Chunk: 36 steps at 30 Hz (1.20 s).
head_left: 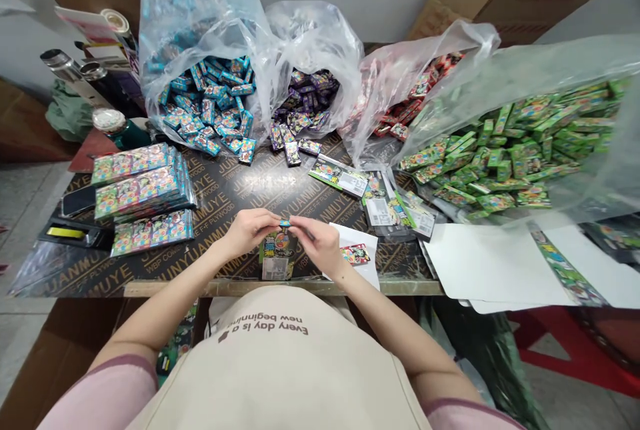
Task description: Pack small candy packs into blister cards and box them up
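My left hand and my right hand meet over the near edge of the table, fingers pinched together on a small blue box. Just under the hands lies a printed card pack with a green top. A red and green sticker piece rests on white paper beside my right hand. Farther back stand open plastic bags: blue boxes, purple boxes, red boxes and green boxes.
A stack of finished colourful packs lies at the left on the dark plywood table. Flat card sleeves lie right of centre. White sheets hang over the right edge. Cardboard cartons, metal flasks and a jar stand behind.
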Available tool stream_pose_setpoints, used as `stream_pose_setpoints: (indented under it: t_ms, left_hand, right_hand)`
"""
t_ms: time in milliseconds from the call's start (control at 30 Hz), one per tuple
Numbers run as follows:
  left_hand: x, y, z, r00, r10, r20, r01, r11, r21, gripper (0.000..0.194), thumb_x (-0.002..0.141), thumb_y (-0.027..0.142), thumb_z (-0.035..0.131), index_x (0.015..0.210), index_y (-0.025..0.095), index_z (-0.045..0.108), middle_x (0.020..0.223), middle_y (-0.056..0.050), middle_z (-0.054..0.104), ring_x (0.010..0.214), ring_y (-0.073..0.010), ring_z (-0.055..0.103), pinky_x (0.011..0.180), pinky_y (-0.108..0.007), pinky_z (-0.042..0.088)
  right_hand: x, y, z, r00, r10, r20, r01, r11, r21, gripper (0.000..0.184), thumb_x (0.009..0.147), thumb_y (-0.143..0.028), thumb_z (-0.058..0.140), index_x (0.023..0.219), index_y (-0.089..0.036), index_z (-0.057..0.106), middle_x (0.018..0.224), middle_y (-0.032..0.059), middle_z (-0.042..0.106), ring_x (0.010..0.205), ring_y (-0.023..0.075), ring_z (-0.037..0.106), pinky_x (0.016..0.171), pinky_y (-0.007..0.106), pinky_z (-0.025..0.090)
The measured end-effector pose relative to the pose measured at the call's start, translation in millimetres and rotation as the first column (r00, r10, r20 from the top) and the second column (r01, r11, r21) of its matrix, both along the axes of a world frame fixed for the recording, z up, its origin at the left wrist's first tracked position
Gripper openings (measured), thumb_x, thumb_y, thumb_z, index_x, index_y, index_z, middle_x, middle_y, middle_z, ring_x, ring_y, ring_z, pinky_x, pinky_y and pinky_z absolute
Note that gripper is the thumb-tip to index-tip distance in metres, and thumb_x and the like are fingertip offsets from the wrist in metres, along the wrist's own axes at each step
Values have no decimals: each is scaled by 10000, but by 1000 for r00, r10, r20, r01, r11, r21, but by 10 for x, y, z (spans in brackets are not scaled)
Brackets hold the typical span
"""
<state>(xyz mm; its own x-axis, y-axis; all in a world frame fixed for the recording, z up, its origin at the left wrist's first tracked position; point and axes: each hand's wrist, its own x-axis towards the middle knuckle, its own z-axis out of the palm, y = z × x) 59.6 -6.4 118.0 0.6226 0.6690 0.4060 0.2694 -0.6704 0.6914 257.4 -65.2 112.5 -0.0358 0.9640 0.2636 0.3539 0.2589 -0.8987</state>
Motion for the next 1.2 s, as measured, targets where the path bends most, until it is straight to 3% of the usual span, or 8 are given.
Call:
stream_pose_setpoints:
  t_ms: [167,300,500,767,867,967,1133,1200]
  left_hand:
    - [-33,-96,-5,1000,17,-17,-17,999,40,152,891,212,528,900,169,674,927,-87,719,804,-143,675,729,-259,526]
    - [17,-155,-39,989,128,79,-124,991,-57,117,863,193,565,818,167,670,874,-81,727,777,-153,682,722,-273,531]
    - [33,-170,-70,960,249,130,-224,958,-179,66,781,197,647,724,169,664,805,-68,740,733,-176,698,703,-287,542]
    - [61,-206,-23,957,268,114,-258,962,-95,68,695,204,667,727,166,621,795,-66,724,737,-179,683,698,-292,535]
    - [87,-211,-45,939,324,113,-311,943,-122,102,723,229,693,704,163,618,776,-66,720,728,-176,681,699,-292,531]
    - [112,-230,-103,917,384,109,-356,910,-212,102,738,220,693,705,168,612,781,-49,715,745,-165,679,718,-285,529]
    - [152,-376,-281,871,453,191,-257,751,-609,436,639,348,784,994,169,605,873,-41,708,743,-161,680,677,-276,553]
    - [70,-467,-282,879,428,212,-160,681,-714,432,666,394,762,991,144,626,862,-55,721,729,-176,686,680,-303,567]
  right_hand:
    - [75,117,143,996,27,85,-27,1000,-8,180,879,-301,535,994,-236,658,969,51,702,894,197,660,832,348,507]
    - [114,439,330,992,116,57,-108,986,-127,162,808,-359,616,771,-202,628,989,59,650,932,196,604,744,299,481]
    - [-36,632,368,855,515,-62,-495,773,-396,243,762,-384,643,662,-170,587,661,-1,610,599,114,540,539,221,398]
    - [-79,650,313,869,485,-94,-469,748,-469,272,729,-395,661,630,-172,541,522,-49,507,464,74,435,462,203,310]
    - [-100,581,283,916,400,-24,-374,831,-412,212,730,-331,649,631,-183,534,539,-38,526,495,88,450,484,214,319]
    - [-162,492,163,964,196,-178,-253,883,-396,216,655,-284,693,766,-215,520,603,-44,572,544,110,503,515,224,365]
    - [-240,478,-53,838,-173,-518,-275,686,-674,351,577,-313,717,807,-225,467,519,-86,512,439,102,461,439,218,350]
    - [-157,504,-71,807,-179,-562,-312,679,-664,331,652,-401,681,865,-223,500,606,-40,591,508,123,535,491,241,421]
